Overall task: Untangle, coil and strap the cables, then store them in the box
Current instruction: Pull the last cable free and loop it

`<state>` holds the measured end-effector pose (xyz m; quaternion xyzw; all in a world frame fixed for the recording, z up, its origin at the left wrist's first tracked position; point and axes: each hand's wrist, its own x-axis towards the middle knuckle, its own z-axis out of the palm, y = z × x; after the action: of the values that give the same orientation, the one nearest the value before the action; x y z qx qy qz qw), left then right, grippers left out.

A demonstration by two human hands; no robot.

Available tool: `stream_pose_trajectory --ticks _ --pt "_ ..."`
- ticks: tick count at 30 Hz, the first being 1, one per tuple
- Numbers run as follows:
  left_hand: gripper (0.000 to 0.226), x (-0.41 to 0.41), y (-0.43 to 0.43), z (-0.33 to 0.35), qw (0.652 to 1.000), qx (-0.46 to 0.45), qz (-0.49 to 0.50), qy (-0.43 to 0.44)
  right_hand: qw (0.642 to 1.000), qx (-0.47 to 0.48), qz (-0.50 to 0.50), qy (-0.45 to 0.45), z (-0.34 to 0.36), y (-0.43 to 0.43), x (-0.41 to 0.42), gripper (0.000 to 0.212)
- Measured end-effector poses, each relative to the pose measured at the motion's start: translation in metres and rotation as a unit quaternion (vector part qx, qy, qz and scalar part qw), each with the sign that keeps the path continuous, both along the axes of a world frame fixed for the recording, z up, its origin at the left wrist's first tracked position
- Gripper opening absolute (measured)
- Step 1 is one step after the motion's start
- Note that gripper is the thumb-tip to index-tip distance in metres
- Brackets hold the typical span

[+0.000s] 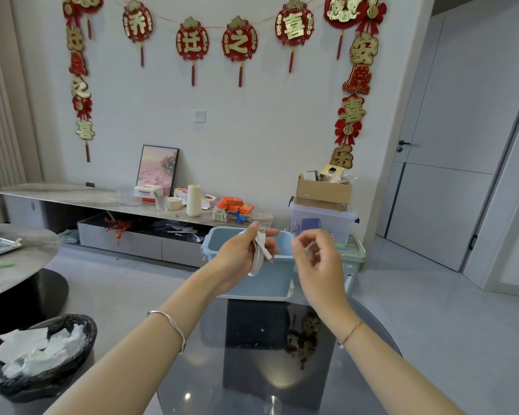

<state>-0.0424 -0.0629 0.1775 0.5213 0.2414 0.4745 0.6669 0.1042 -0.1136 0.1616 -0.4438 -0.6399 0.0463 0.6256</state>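
- Waste bin [47,359]: black liner, white paper scraps inside; on the floor, lower left.
- Round grey table [21,259]: far left, only partly in view.
- Low wall shelf [102,197]: bears a framed picture [158,169], a cream cylinder [194,200] and orange packets [234,205].
- Left hand [240,253]: fingers and thumb curled round a coiled white cable [259,256], held up in front of the box; a plug end stands up at the fingertips.
- Box [273,280]: pale blue, open-topped; stands at the far edge of a dark glass table [252,378], directly behind both hands.
- Right hand [318,259]: raised just beside the cable, not touching it; fingers loosely curled and blurred; cannot tell whether they pinch anything.
- Clear lidded tub [321,223]: right of the box, a cardboard carton [324,190] on top.
- Grey door [450,145]: far right.
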Motion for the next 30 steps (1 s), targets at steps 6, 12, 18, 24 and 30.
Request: stream_pose_trajectory --ticks 6,12,18,24,30 --pt "0.043 -0.014 -0.010 0.000 0.945 -0.102 -0.306 -0.055 0.861 -0.354 0.314 0.189 0.002 0.017 0.018 0.059" --pt "0.041 -0.008 -0.017 -0.005 0.925 -0.117 -0.359 -0.040 0.804 -0.386 0.421 0.166 -0.018 0.010 0.006 0.057" --pt "0.048 -0.010 -0.010 -0.011 0.962 -0.069 -0.259 0.058 0.883 -0.357 0.255 0.165 -0.023 0.011 0.002 0.051" --pt "0.046 0.010 -0.004 -0.037 0.974 0.056 0.017 0.220 0.941 -0.291 0.127 0.117 -0.036 0.024 -0.001 0.036" --pt "0.053 0.020 0.007 -0.072 0.943 0.158 0.074 0.283 0.940 -0.320 0.092 0.072 -0.057 0.031 0.011 0.041"
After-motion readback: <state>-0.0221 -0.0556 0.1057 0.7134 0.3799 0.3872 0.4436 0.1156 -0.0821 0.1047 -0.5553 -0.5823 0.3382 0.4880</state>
